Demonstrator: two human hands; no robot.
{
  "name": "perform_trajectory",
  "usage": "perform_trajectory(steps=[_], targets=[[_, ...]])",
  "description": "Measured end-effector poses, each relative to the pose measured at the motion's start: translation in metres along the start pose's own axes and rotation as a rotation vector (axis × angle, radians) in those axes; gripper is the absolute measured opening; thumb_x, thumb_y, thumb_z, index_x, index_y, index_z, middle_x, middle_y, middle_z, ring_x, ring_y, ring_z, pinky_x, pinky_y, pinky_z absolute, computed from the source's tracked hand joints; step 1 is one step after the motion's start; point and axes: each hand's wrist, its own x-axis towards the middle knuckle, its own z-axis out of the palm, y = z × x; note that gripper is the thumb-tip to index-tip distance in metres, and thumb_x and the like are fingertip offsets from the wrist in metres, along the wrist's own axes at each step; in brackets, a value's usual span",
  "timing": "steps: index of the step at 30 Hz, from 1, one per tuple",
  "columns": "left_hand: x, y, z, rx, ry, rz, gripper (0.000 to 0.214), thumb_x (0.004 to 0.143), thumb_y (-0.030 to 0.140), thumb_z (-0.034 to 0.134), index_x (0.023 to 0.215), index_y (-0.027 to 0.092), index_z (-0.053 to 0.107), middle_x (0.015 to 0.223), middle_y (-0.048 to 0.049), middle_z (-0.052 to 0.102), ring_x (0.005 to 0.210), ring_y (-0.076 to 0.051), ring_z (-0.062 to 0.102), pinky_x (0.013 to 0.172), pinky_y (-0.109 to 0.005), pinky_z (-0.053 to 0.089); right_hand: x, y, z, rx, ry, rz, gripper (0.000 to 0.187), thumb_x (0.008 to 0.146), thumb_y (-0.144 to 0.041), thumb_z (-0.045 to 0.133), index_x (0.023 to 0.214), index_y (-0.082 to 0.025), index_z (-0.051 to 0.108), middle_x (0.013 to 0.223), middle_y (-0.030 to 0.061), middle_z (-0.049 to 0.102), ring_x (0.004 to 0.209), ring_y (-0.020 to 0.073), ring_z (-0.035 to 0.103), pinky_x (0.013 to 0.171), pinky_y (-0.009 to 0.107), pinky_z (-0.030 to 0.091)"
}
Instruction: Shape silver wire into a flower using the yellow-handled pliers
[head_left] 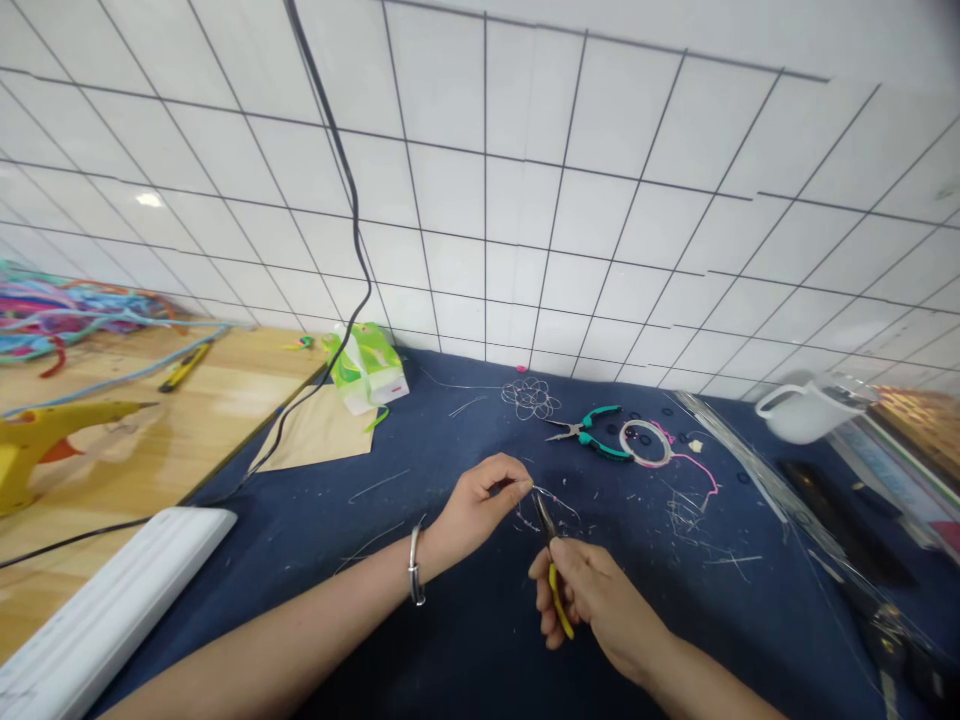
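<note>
My left hand (480, 505) pinches a thin silver wire piece (551, 500) between thumb and fingers, just above the dark blue cloth (390, 600). A metal bangle sits on that wrist. My right hand (592, 595) is closed round yellow-handled pliers (553, 575), whose dark jaws point up to the wire right by my left fingertips. The wire's exact shape is too fine to make out.
Teal-handled pliers (592, 432), a wire flower shape (530, 398), a wire coil with pink cord (649, 443) and wire scraps lie farther back. A green tissue pack (367, 368), white mug (806, 410), yellow glue gun (45, 440), white strip (112, 600) and hanging black cable (352, 250) surround the cloth.
</note>
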Motion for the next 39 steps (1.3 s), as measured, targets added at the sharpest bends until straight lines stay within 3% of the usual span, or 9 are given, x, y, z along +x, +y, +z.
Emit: perform_trajectory(steps=[14, 29, 39], targets=[[-0.0023, 0.0026, 0.0043, -0.196, -0.039, -0.211, 0.017, 0.082, 0.03, 0.053, 0.078, 0.014, 0.057, 0.071, -0.0005, 0.054, 0.066, -0.01, 0.046, 0.062, -0.023, 0.039, 0.0068, 0.0015, -0.0037, -0.045, 0.043, 0.004, 0.042, 0.084, -0.053, 0.038, 0.082, -0.014, 0.052, 0.057, -0.0026, 0.049, 0.042, 0.0064, 0.046, 0.036, 0.017, 0.036], [-0.0047, 0.0029, 0.005, -0.118, -0.043, -0.206, 0.018, 0.083, 0.03, 0.05, 0.075, 0.014, 0.055, 0.067, 0.0005, 0.052, 0.062, -0.01, 0.046, 0.058, -0.022, 0.038, 0.007, 0.0039, -0.0038, -0.248, 0.088, -0.049, 0.042, 0.085, -0.054, 0.032, 0.077, -0.017, 0.048, 0.054, -0.0055, 0.039, 0.039, 0.0049, 0.035, 0.033, 0.016, 0.027], [-0.0053, 0.006, 0.0043, -0.02, -0.023, -0.134, 0.019, 0.083, 0.028, 0.049, 0.073, 0.014, 0.057, 0.068, -0.0005, 0.054, 0.063, -0.011, 0.048, 0.059, -0.023, 0.039, 0.0066, 0.0058, -0.0027, -0.556, 0.219, -0.186, 0.037, 0.087, -0.049, 0.034, 0.073, -0.018, 0.049, 0.054, -0.0037, 0.039, 0.049, 0.008, 0.038, 0.047, 0.02, 0.03]])
